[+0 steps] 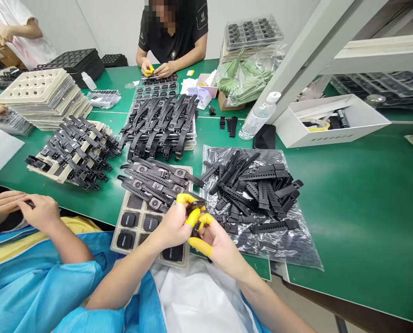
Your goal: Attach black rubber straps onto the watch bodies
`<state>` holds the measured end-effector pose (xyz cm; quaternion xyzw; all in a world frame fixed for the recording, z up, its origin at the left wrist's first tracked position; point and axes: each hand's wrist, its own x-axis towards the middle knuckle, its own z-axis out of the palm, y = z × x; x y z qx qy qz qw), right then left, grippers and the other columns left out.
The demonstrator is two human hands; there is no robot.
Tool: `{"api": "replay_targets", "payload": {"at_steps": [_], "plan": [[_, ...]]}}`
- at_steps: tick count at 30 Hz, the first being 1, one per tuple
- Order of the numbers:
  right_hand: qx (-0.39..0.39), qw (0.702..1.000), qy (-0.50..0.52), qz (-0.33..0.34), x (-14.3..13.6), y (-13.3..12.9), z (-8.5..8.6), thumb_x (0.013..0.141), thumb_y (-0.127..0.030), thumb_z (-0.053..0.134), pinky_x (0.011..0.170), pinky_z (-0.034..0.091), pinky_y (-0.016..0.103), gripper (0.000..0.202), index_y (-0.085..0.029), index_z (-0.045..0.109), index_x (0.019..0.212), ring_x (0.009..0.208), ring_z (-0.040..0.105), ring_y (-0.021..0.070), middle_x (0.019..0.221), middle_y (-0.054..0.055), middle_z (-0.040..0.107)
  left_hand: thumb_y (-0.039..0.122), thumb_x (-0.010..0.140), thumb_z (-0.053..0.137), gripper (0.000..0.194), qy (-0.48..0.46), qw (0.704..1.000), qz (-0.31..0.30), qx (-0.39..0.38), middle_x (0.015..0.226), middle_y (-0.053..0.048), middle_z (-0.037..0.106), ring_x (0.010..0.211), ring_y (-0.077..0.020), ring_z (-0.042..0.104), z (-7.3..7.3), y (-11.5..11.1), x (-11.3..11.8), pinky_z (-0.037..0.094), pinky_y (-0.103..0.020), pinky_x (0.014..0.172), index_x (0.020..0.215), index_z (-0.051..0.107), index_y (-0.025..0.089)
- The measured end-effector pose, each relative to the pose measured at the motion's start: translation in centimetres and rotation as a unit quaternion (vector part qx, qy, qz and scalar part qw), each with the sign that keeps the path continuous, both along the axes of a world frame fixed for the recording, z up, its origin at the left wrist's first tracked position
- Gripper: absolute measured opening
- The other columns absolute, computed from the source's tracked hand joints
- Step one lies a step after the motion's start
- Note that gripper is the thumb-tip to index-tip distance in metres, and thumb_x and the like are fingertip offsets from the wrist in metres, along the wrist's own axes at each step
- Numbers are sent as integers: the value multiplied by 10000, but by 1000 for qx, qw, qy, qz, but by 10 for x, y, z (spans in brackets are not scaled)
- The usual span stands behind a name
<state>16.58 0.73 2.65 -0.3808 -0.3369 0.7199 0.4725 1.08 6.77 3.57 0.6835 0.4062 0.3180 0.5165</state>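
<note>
Yellow finger cots cover fingertips on both of my hands. My left hand pinches a black smartwatch above the front of the tray. Close against it, my right hand has its fingers curled round a dark piece that looks like a watch strap; the fingers partly hide it. Beneath my hands is a beige compartment tray. Strapped watches lie across its far part, and square black watch cases sit in its near compartments. To the right, loose black straps are heaped on a plastic bag.
Stacked trays of strapped watches stand ahead, with another watch tray to the left. A water bottle, phone and white box sit right. Co-workers' hands are at left; another person works opposite.
</note>
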Motion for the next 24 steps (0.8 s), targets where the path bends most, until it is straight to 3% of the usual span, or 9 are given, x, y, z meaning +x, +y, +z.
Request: {"api": "replay_targets", "payload": {"at_steps": [4,7,12,16,20,24], "plan": [[-35,997,49,55,5,-3,0,842,-425,847,462,437,227,432,-271,496,1042,496,591,123,718,-71,629,186,955,572,257,4,1000,17,19,1170,-127,644,1080,-241,660,0,3,-2,558,-406,963,1206,517,195],[-40,996,68,52,14,-3,-3,898,-478,779,432,411,235,500,-259,479,1233,446,594,144,666,-50,672,246,1016,540,225,-54,998,34,-19,1196,-119,642,1046,-198,668,1,2,0,566,-356,921,1223,460,213],[-43,988,146,-6,15,2,0,866,-529,787,439,265,227,387,-221,601,1010,440,344,77,601,-77,500,363,1046,543,229,-119,990,33,-69,1192,-90,647,859,-123,647,1,1,3,553,-265,773,1171,393,245],[-51,986,155,-21,11,6,2,902,-687,658,480,292,259,498,-198,609,823,494,355,97,618,-43,485,287,1047,515,236,-82,995,-10,-59,1281,-117,632,874,-126,634,1,2,0,555,-290,803,1261,425,246],[-27,996,90,4,12,6,-1,867,-589,770,502,377,266,418,-217,590,930,506,488,123,642,-39,604,93,950,509,443,38,995,-74,54,1332,-123,641,1198,-224,645,3,6,-4,537,-410,1050,1370,478,232],[-10,997,65,38,17,5,-2,911,-584,722,462,308,239,407,-217,562,982,433,413,97,567,-77,576,7,882,435,637,92,971,-143,170,1445,-132,599,1365,-266,575,4,10,-5,506,-476,1145,1479,462,228]]}}
